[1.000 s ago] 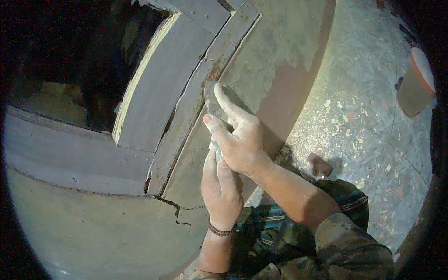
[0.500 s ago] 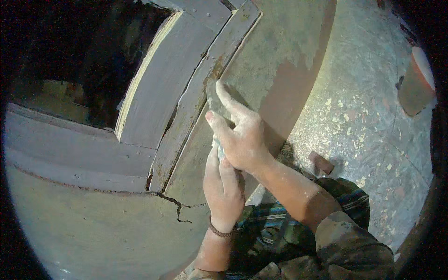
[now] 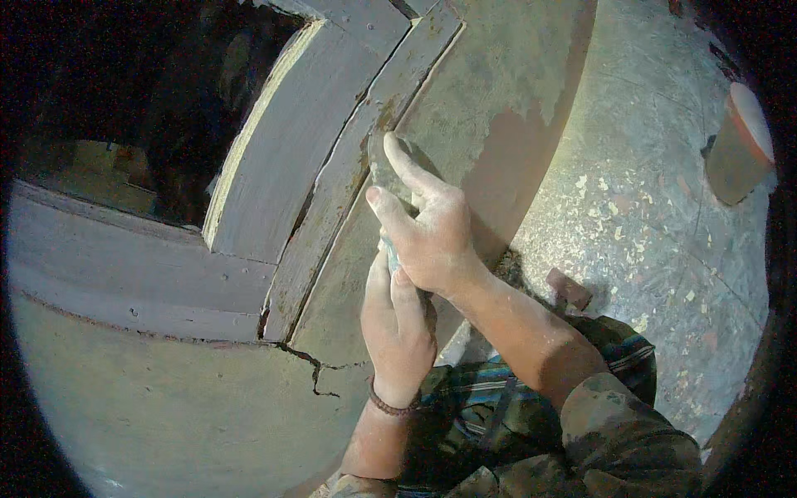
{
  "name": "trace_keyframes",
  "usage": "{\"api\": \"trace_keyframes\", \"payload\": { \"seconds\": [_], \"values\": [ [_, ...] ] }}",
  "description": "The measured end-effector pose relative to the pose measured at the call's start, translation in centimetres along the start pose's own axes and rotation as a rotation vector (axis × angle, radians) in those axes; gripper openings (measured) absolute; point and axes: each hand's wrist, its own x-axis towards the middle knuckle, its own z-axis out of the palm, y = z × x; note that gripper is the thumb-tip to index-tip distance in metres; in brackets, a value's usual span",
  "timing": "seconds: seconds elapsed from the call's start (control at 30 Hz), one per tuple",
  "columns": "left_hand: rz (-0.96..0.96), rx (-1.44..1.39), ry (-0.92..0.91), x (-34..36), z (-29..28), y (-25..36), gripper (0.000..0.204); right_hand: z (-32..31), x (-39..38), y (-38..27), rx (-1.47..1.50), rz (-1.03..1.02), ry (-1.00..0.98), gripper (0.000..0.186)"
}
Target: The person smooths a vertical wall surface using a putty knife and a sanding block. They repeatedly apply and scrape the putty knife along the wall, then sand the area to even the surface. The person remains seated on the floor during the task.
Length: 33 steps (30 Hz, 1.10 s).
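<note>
Against the wall next to the window frame's outer trim point(image 3: 344, 187), my right hand point(image 3: 432, 236) presses a thin, flat, dusty grey piece point(image 3: 381, 173). Its index finger stretches along the piece and the thumb lies over it; its exact kind is hard to tell. Lower down, my left hand point(image 3: 397, 319), with a braided bracelet at the wrist, has its fingers extended and held together on the bluish-grey lower end point(image 3: 392, 256) of the piece. Part of that end is covered by both hands. White dust coats the fingers.
The purple-grey window frame point(image 3: 266, 153) surrounds a dark opening at upper left. A crack point(image 3: 317, 373) runs from its lower corner. On the paint-flecked floor point(image 3: 647, 241) lie a reddish-brown block point(image 3: 569, 289) and, farther right, a cup-like container point(image 3: 735, 158).
My right hand and the grey piece have slid slightly up along the trim. The left hand follows a little, still at the lower end. A pale shape shows in the dark opening.
</note>
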Motion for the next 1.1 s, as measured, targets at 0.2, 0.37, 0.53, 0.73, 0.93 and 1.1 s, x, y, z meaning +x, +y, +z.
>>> {"api": "trace_keyframes", "payload": {
  "seconds": [0.2,0.37,0.53,0.73,0.93,1.1],
  "values": [
    [-0.063,-0.008,-0.034,0.1,-0.4,-0.2,0.048,0.6,1.3,0.8,-0.086,-0.230,0.100,0.060],
    [0.044,0.038,-0.016,0.8,0.1,0.1,0.046,0.0,1.3,0.4,0.022,0.017,0.016,0.059],
    [-0.078,-0.130,-0.007,-0.4,0.8,0.4,0.044,-0.5,0.2,-0.3,0.128,0.030,-0.023,0.059],
    [0.070,-0.016,-0.001,0.7,0.4,-0.2,0.044,-0.1,1.4,0.2,-0.062,-0.078,0.034,0.057],
    [0.149,-0.025,0.013,0.9,1.4,-0.3,0.048,-0.7,1.9,0.3,-0.174,-0.044,0.033,0.058],
    [-0.068,-0.145,-0.025,0.2,1.5,-0.3,0.050,-1.3,1.2,-0.1,-0.006,0.041,-0.038,0.061]
  ]
}}
